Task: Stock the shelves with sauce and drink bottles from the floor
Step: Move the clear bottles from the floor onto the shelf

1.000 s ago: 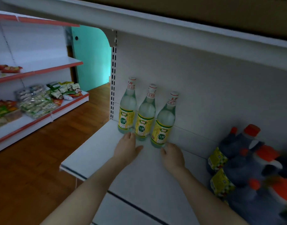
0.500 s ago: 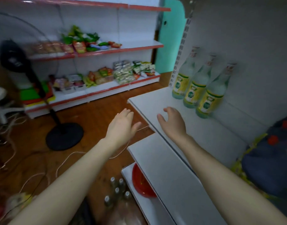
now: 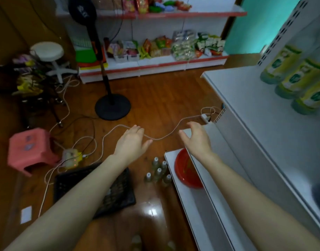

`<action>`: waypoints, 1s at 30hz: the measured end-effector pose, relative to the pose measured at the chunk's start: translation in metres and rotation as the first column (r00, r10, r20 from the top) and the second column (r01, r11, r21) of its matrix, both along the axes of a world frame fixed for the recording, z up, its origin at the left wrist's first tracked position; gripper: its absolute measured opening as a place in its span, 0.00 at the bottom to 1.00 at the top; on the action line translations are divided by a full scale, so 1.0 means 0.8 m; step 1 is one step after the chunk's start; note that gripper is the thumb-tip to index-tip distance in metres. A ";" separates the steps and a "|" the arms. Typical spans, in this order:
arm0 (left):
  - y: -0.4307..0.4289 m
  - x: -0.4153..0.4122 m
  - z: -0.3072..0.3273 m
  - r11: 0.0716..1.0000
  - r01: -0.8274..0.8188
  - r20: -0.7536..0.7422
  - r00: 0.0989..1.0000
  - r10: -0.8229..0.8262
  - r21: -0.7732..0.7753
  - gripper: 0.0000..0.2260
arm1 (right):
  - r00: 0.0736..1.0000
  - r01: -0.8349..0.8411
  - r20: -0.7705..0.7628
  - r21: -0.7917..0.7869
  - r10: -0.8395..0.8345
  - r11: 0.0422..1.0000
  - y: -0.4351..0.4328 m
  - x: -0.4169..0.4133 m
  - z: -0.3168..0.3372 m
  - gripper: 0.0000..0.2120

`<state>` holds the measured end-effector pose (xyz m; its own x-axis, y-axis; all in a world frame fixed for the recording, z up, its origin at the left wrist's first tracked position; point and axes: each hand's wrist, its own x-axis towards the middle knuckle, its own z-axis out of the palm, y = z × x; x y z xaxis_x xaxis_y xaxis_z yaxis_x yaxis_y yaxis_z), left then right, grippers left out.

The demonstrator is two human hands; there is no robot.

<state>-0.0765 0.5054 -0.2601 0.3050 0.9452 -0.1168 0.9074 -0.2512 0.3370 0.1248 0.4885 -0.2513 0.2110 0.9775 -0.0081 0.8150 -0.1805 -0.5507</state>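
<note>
Both hands hang empty and well apart above the wooden floor [image 3: 155, 91]; the left hand [image 3: 132, 142] has straight fingers, the right hand [image 3: 197, 140] loosely curved ones, near the lower shelf [image 3: 197, 205]; below them, clear capped bottles [image 3: 158, 173] stand clustered on the floor between a black crate [image 3: 117, 192] and that shelf, which carries a red bowl [image 3: 187, 171]; three yellow-labelled bottles [image 3: 296, 78] stand on the upper shelf [image 3: 246, 98]; a pale cable [image 3: 161, 138] snakes past a fan base [image 3: 113, 106], a power strip [image 3: 72, 157] and a pink stool [image 3: 28, 149].
</note>
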 end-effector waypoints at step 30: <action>-0.067 0.060 -0.807 0.929 -0.215 0.058 0.968 0.243 -0.299 0.27 | 0.998 0.028 -0.039 -0.386 -0.046 0.922 -0.085 0.057 -0.803 0.26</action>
